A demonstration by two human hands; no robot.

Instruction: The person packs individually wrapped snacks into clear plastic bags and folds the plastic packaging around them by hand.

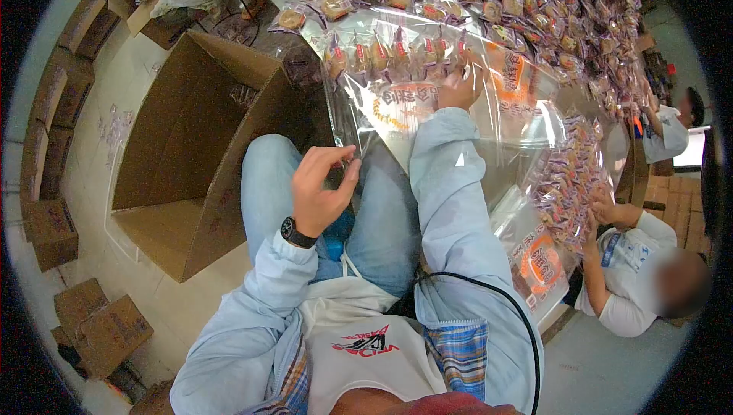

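My left hand [324, 186], with a black watch on its wrist, pinches the edge of a large clear plastic bag [397, 109] above my knees. My right hand [460, 83] reaches over the table at the bag's printed side, near the open end or inside; the clear film makes this hard to tell. Its fingers are partly hidden by the film and glare. A row of small wrapped snacks [379, 52] lies within the bag, just beyond the printed lettering.
Many wrapped snacks [534, 18] cover the back of the table. An open cardboard box [195, 155] stands at my left. On the right, a co-worker [622, 262] handles another filled bag [569, 178]; a second person [668, 132] is farther back. Cartons [111, 327] sit lower left.
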